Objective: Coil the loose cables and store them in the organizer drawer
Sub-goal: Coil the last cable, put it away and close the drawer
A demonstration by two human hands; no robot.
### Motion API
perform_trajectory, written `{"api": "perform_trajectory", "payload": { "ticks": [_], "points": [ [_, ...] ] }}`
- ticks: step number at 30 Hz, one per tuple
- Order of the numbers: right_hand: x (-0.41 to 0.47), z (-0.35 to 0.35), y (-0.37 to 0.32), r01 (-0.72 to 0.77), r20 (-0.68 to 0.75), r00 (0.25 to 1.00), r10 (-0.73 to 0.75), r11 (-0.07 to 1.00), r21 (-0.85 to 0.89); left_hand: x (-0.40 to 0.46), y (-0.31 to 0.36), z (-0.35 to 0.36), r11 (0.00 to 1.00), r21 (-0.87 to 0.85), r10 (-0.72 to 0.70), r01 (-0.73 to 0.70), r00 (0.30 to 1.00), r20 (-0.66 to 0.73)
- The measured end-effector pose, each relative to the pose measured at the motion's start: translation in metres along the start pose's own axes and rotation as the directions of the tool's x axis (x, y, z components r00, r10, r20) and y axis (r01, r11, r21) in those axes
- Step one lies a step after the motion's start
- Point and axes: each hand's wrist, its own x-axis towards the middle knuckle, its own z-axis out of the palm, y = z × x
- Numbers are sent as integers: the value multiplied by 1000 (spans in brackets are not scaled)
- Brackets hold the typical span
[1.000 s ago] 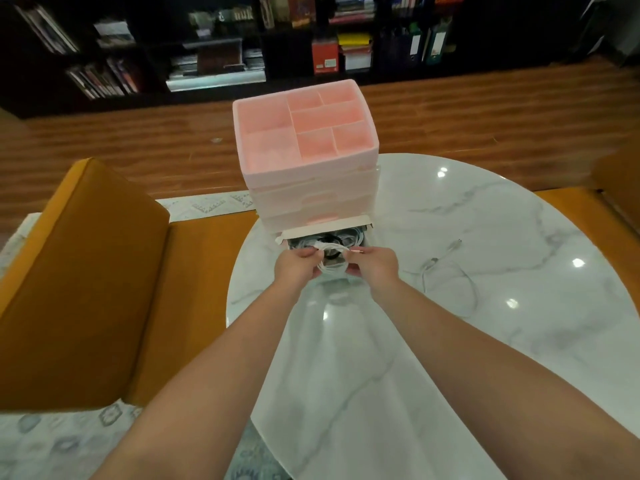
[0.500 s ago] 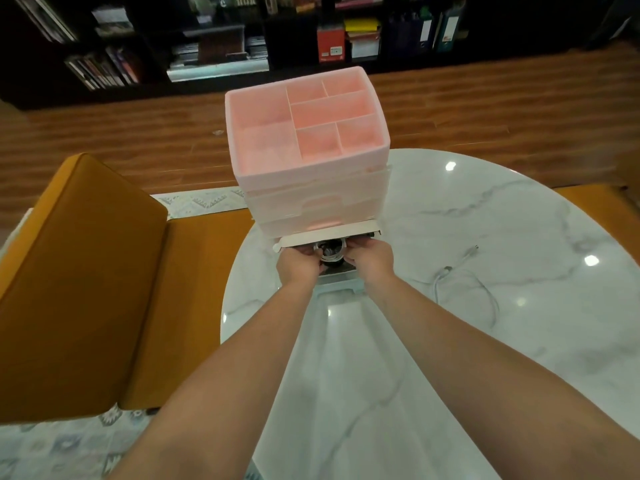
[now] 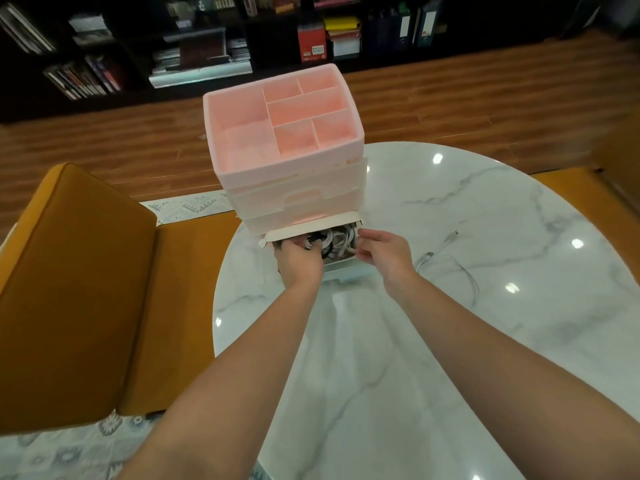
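Both hands have pushed the coiled cable down into the bottom drawer since a moment ago.

At frame centre, the left hand (image 3: 298, 260) reaches into the open drawer (image 3: 341, 259) of the pink organizer (image 3: 284, 140), fingers hidden among the coiled cables (image 3: 334, 241), so their grip cannot be told. The right hand (image 3: 382, 252) rests at the drawer's right edge, fingers together, lightly curled. One loose white cable (image 3: 450, 263) lies on the marble table (image 3: 485, 341), right of centre.

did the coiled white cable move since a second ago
Yes. It was held in front of the open drawer; now the coiled white cable lies inside it, under the organizer, with both hands at the drawer.
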Motion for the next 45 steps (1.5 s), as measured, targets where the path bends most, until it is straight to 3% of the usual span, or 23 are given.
{"api": "perform_trajectory", "payload": {
  "ticks": [2,8,11,15,21,23,27,31,37,41,45],
  "points": [
    [0,-21,3,29,-54,998,-33,997,-77,-15,2,6,997,1,76,-77,996,38],
    [-4,-86,28,55,-177,973,-145,900,-433,-67,4,38,952,132,209,-275,905,371],
    [-17,-120,41,61,-131,964,-230,675,-735,-85,-5,56,902,216,215,-374,823,525],
    [-26,-151,60,96,41,960,-277,185,-978,-97,-17,73,756,360,275,-547,765,583],
    [-36,-166,71,159,136,934,-331,45,-986,-106,-20,80,847,330,170,-417,800,576],
    [-41,-165,69,158,113,925,-363,95,-983,-110,-15,79,867,334,121,-370,807,578],
    [-54,-161,53,223,45,894,-447,355,-908,-112,-1,84,920,317,-17,-229,785,619],
    [-64,-157,46,253,51,903,-427,433,-865,-118,30,87,998,49,-64,42,743,666],
    [-82,-157,38,258,83,947,-310,580,-772,-123,74,75,949,-166,-63,269,675,735],
    [-91,-159,23,275,179,954,-240,464,-842,-124,94,57,959,-183,-9,217,666,746],
    [-88,-166,20,347,307,935,-175,284,-894,-118,103,34,928,-232,30,292,562,827]
  ]
}}
